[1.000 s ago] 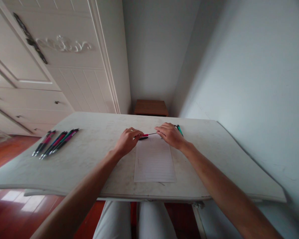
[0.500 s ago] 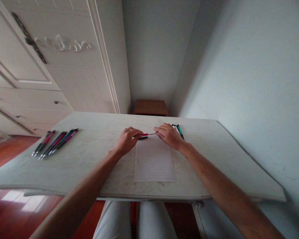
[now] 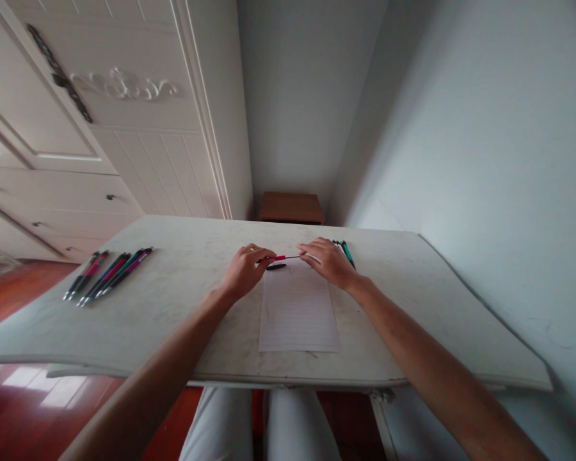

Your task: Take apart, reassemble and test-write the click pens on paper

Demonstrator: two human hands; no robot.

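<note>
Both my hands meet over the top edge of a lined sheet of paper [image 3: 298, 314] on the white table [image 3: 182, 307]. My left hand [image 3: 244, 271] pinches the red barrel of a pen [image 3: 279, 258]. My right hand [image 3: 327, 261] pinches the thin dark refill [image 3: 292, 258] that sticks out of the barrel toward it. A small black pen part [image 3: 275, 266] lies on the table just below the barrel.
Several pens [image 3: 108, 274] with pink and green barrels lie in a row at the table's left. Two more pens [image 3: 345, 250], one green, lie behind my right hand. A white wardrobe stands at the left and a brown stool [image 3: 291, 207] beyond the table.
</note>
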